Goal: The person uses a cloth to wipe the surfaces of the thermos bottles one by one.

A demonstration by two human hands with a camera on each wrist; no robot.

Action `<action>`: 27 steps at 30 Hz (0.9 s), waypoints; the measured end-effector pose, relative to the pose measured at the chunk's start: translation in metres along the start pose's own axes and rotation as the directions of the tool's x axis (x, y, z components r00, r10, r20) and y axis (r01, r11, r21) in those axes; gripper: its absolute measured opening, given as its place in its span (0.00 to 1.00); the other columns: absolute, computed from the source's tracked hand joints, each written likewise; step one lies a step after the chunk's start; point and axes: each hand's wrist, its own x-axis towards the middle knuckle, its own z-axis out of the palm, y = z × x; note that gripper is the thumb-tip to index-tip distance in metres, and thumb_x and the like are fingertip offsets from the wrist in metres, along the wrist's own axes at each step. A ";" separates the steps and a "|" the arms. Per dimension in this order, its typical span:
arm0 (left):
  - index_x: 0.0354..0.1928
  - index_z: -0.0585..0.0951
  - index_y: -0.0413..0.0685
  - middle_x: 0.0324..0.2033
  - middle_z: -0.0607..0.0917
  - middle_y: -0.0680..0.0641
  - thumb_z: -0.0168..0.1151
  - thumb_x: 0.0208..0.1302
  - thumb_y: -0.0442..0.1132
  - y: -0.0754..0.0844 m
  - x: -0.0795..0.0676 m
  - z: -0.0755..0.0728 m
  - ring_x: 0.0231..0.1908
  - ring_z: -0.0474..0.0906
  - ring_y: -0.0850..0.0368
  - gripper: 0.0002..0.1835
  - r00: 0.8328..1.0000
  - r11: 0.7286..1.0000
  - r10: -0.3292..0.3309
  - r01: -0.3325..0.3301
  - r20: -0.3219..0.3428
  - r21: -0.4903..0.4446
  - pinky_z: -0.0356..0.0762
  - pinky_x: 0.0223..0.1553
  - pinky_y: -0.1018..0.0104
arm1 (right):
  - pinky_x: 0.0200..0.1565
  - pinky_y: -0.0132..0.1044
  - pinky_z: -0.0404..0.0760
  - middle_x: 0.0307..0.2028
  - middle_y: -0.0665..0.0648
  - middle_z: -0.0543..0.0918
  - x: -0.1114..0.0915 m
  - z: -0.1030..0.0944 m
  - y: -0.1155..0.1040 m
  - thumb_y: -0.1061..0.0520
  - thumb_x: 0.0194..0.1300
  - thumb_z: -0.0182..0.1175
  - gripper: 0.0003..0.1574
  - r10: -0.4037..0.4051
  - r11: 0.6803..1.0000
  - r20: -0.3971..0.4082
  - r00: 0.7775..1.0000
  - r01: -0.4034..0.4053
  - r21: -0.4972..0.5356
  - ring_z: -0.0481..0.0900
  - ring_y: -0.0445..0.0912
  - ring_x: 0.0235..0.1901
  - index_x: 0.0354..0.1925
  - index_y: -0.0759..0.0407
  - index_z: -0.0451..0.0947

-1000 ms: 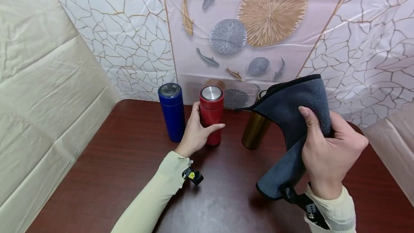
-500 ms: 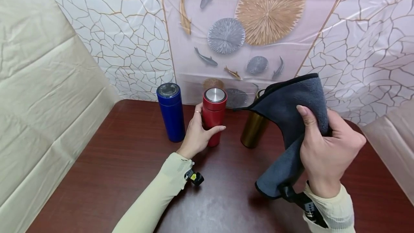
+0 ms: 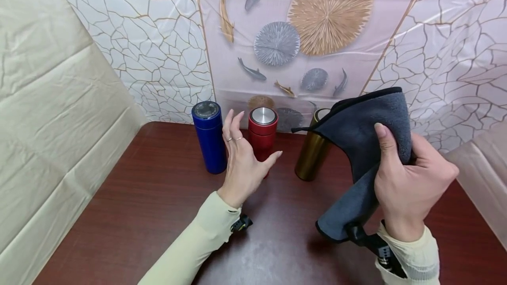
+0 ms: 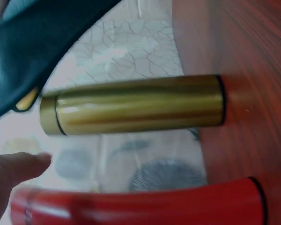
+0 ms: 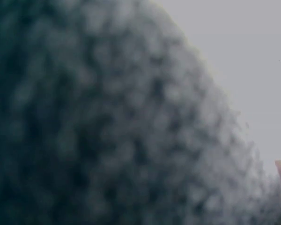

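A red thermos bottle (image 3: 261,142) with a silver lid top stands upright towards the back of the table. Just in front of it and to its left is my left hand (image 3: 243,166), fingers spread and raised, thumb apart, gripping nothing. In the left wrist view the thumb (image 4: 23,166) is clear of the red bottle (image 4: 140,208). My right hand (image 3: 412,184) grips a dark grey cloth (image 3: 368,126) between thumb and fingers, and the cloth hangs to the left. The right wrist view is filled by blurred cloth (image 5: 131,117).
A blue thermos bottle (image 3: 210,140) stands left of the red one. To the right, a gold thermos bottle (image 3: 310,157) is partly hidden behind the cloth. A patterned curtain (image 3: 277,78) hangs right behind the brown table (image 3: 269,250).
My left hand has let go of the red bottle and opened beside it, after the bottle shifted slightly right. My right hand has moved a little to the right with the cloth.
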 end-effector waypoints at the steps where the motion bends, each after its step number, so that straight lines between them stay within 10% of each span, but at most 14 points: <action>1: 0.74 0.53 0.46 0.77 0.50 0.42 0.84 0.47 0.45 0.005 -0.001 -0.001 0.79 0.46 0.48 0.59 0.998 0.999 0.045 -0.045 -0.036 -0.001 0.56 0.78 0.53 | 0.30 0.20 0.65 0.21 0.29 0.80 0.000 0.000 0.000 0.53 0.56 0.78 0.19 0.002 1.000 -0.005 1.000 -0.002 0.000 0.73 0.25 0.20 0.28 0.70 0.88; 7: 0.60 0.68 0.39 0.62 0.65 0.35 0.76 0.53 0.36 0.034 -0.013 -0.003 0.67 0.62 0.43 0.35 0.924 0.938 0.292 -0.328 -0.246 -0.117 0.62 0.73 0.49 | 0.30 0.22 0.65 0.19 0.32 0.79 0.003 -0.001 0.002 0.52 0.56 0.78 0.22 0.034 0.999 -0.041 0.999 -0.033 0.013 0.72 0.27 0.20 0.28 0.73 0.87; 12: 0.55 0.74 0.40 0.56 0.74 0.40 0.72 0.57 0.34 0.046 -0.027 0.006 0.61 0.68 0.46 0.25 0.911 0.881 0.399 -0.412 -0.103 -0.234 0.68 0.69 0.55 | 0.31 0.22 0.66 0.19 0.32 0.79 0.006 -0.003 0.003 0.51 0.56 0.78 0.24 0.058 0.998 -0.099 0.993 -0.059 -0.003 0.71 0.27 0.20 0.26 0.74 0.86; 19: 0.70 0.64 0.46 0.68 0.69 0.48 0.65 0.67 0.47 0.035 -0.038 0.030 0.67 0.65 0.55 0.34 0.912 0.969 0.212 -0.151 0.350 -0.194 0.70 0.67 0.62 | 0.31 0.22 0.64 0.18 0.32 0.77 0.007 -0.007 0.006 0.50 0.59 0.76 0.25 0.068 0.997 -0.133 0.989 -0.073 -0.037 0.70 0.27 0.21 0.25 0.73 0.85; 24: 0.78 0.50 0.45 0.74 0.61 0.46 0.65 0.67 0.57 0.029 -0.023 0.052 0.71 0.60 0.49 0.49 0.810 0.997 -0.065 0.078 0.583 0.003 0.67 0.72 0.55 | 0.35 0.22 0.67 0.22 0.33 0.80 0.011 -0.006 0.008 0.50 0.60 0.74 0.18 0.054 0.998 -0.159 0.986 -0.059 -0.025 0.74 0.29 0.25 0.28 0.65 0.89; 27: 0.79 0.47 0.46 0.76 0.58 0.45 0.68 0.65 0.58 0.020 -0.011 0.068 0.74 0.59 0.48 0.53 0.788 0.990 -0.112 0.143 0.606 -0.002 0.65 0.73 0.54 | 0.36 0.23 0.67 0.24 0.34 0.81 0.014 -0.005 0.008 0.51 0.61 0.73 0.15 0.041 0.999 -0.167 0.985 -0.040 0.008 0.76 0.30 0.27 0.30 0.63 0.89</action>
